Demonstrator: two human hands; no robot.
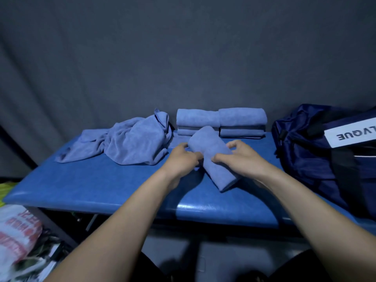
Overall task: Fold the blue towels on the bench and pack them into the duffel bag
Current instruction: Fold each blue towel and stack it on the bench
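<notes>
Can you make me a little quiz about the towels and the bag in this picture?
1. True or false: the duffel bag sits at the right end of the bench.
2. What do the left hand and right hand hold?
3. Where is the unfolded pile? A left of the folded stacks, B inside the bag.

Key: 1 true. 2 a folded towel. 3 A.

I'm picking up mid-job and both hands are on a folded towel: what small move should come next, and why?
Probably lift the folded towel, which the left hand and right hand both grip, and set it on the folded stacks at the back of the bench. It looks fully folded, while the unfolded towels still wait and the duffel bag sits to the right.
</notes>
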